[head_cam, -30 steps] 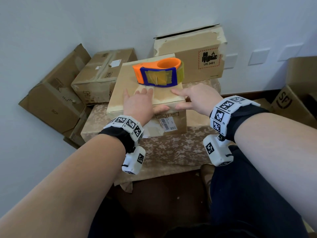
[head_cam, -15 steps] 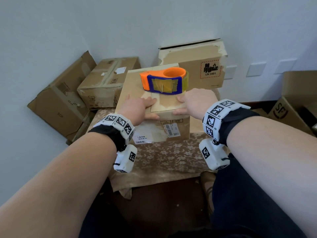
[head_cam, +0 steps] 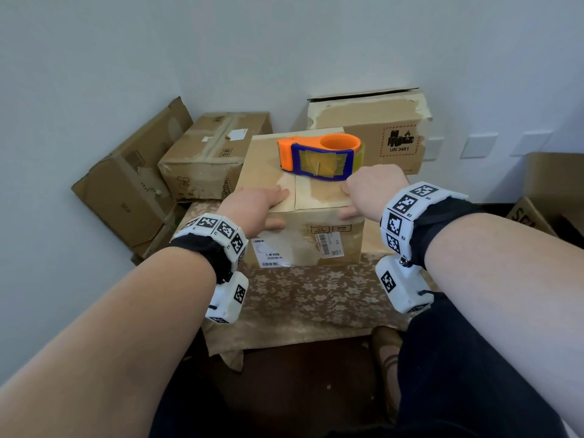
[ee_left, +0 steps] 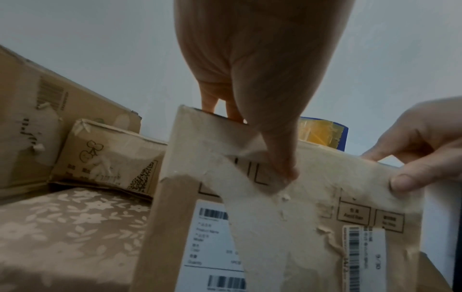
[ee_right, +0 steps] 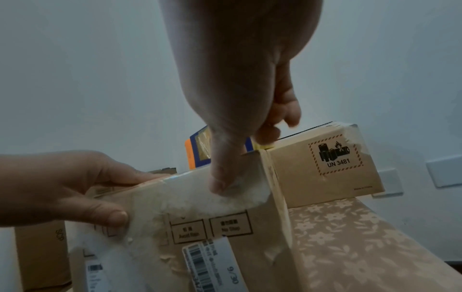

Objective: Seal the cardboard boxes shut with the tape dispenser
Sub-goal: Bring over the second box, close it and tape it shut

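Both forearms are extending forward from the lower corners of the head view, bare, each carrying a wrist band with black-and-white markers and a white camera unit slung beneath. The left hand (head_cam: 252, 205) is lying palm down toward 12 o'clock, fingers on top of the cardboard box (head_cam: 303, 245), thumb pressing its front face. The right hand (head_cam: 371, 192) is sitting at 3 o'clock of the left, mirroring it: fingers over the top edge, thumb pressing the front face. Hands are apart.
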A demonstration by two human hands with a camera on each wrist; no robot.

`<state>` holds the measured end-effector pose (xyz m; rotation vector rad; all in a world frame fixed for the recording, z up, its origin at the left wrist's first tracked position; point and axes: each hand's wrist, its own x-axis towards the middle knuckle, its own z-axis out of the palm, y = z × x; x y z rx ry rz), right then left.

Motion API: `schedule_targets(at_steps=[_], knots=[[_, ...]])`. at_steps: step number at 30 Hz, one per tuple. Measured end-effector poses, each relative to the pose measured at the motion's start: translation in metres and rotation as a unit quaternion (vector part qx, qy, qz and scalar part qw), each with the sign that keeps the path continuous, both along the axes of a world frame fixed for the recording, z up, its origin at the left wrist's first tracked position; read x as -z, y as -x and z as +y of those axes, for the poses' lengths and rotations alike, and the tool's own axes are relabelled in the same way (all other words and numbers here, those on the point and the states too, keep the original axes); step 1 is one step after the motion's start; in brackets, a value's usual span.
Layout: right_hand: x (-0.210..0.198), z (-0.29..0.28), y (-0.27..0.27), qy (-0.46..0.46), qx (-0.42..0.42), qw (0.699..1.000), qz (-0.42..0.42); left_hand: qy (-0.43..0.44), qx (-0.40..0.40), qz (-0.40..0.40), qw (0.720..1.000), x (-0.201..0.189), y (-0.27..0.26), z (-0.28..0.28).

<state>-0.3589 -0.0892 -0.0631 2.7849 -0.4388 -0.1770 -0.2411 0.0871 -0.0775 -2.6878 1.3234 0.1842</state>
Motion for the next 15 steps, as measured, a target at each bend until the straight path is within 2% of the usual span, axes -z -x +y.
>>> schedule_targets(at_steps=[4,9,15], knots=[[-0.002,0.014,-0.003,0.03,-0.034,0.999,-0.014,-0.01,-0.004,-0.022,1.0,0.0,-0.002,0.005],[0.016,0.036,-0.018,-0.008,-0.16,0.986,-0.044,-0.014,-0.025,-0.02,0.999,0.014,-0.002,0.005],[0.034,0.041,-0.038,-0.059,-0.193,0.977,-0.072,-0.003,-0.022,-0.024,0.999,0.019,-0.003,0.008]])
